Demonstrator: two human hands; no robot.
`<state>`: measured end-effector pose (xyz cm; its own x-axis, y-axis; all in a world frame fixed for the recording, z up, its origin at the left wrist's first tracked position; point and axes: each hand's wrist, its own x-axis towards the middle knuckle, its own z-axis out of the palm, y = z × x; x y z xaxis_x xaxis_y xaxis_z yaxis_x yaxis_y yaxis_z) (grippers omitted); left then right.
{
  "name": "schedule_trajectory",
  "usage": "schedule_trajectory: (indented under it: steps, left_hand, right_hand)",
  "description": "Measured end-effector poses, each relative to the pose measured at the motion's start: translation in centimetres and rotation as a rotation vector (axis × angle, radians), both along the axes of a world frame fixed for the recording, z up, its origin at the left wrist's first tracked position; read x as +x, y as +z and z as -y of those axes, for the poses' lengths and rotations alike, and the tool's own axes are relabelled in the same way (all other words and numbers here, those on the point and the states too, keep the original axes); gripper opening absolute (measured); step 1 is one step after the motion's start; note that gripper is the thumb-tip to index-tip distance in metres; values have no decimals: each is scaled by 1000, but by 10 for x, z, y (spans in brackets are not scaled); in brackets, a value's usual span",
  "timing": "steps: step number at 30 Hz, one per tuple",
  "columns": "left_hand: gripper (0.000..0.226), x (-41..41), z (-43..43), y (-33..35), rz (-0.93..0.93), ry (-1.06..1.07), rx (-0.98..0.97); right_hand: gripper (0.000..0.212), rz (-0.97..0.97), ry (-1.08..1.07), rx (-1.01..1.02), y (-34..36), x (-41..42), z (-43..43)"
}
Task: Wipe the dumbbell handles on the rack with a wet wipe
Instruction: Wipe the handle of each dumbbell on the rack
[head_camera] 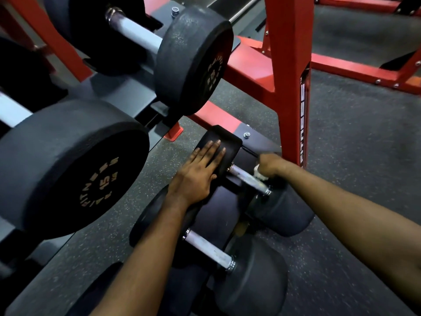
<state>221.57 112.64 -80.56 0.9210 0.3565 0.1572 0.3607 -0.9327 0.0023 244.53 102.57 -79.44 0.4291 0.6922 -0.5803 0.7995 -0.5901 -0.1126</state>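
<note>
Nearest me, at 6 o'clock, the near handle (208, 249) sits bare. Beyond it my left hand (200, 172) lies flat, fingers straight, pressing the far dumbbell's head (227, 142). At 3 o'clock from that hand, my right hand (271, 165) clenches the wipe (262, 175) on the far handle (243, 177). It's the closer hand, and the bar runs 10 to 4 o'clock, so I judge the stroke follows that line. Behind stands the rack post (289, 76).
</note>
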Motion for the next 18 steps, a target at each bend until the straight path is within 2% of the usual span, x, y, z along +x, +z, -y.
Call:
schedule_trajectory:
  steps: [3,7,11,13,18]
  left_hand:
    - [76,0,0,0,8,-5,0]
    - [77,1,0,1,3,-7,2]
    - [76,1,-1,1,-11,-12,-2]
    - [75,1,0,1,-11,-14,-2]
    - [75,1,0,1,-8,-14,-8]
  right_hand:
    - [29,-166,56,-137,-21,-10,2]
    - [6,-317,-18,-11,-22,-16,-12]
    - [12,-445,-124,187,-28,-28,-13]
    - [13,-411,-130,177,-34,-26,-4]
    - [39,-324,-218,147,-36,-34,-2]
